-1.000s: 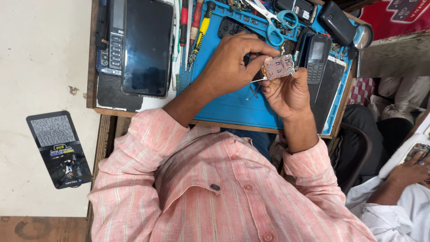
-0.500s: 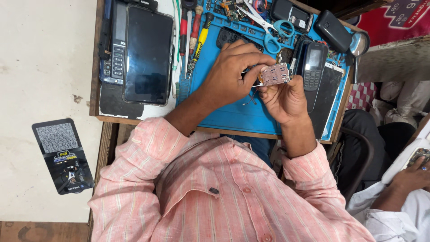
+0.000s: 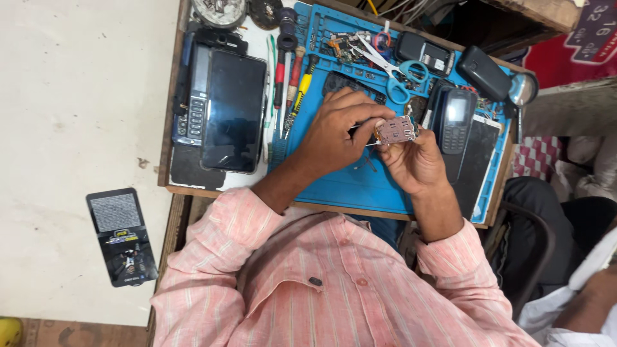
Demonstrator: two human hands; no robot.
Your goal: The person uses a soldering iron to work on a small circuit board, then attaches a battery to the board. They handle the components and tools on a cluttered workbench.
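**Small circuit board held over a blue repair mat**

A wooden workbench (image 3: 177, 189) carries a blue work mat (image 3: 360, 186) that covers most of its right part; on the bench's left part lies a large dark tablet (image 3: 232, 110), screen up, with an older keypad phone (image 3: 194, 103) just beside it on the left; a black keypad handset (image 3: 455, 119) lies on the mat to the right of the hands; blue-handled scissors (image 3: 402, 80) lie further up the mat, and red and yellow screwdrivers (image 3: 295, 87) lie along the mat's left edge; off the bench, on the pale floor, lies a black card pack (image 3: 122, 236).

The right hand (image 3: 414, 160) pinches a small circuit board (image 3: 395, 130) by its lower edge, holding it above the mat's middle; the left hand (image 3: 340, 132) closes its fingertips on a thin dark tool (image 3: 360, 127) whose tip meets the board's left side; what kind of tool it is cannot be told.
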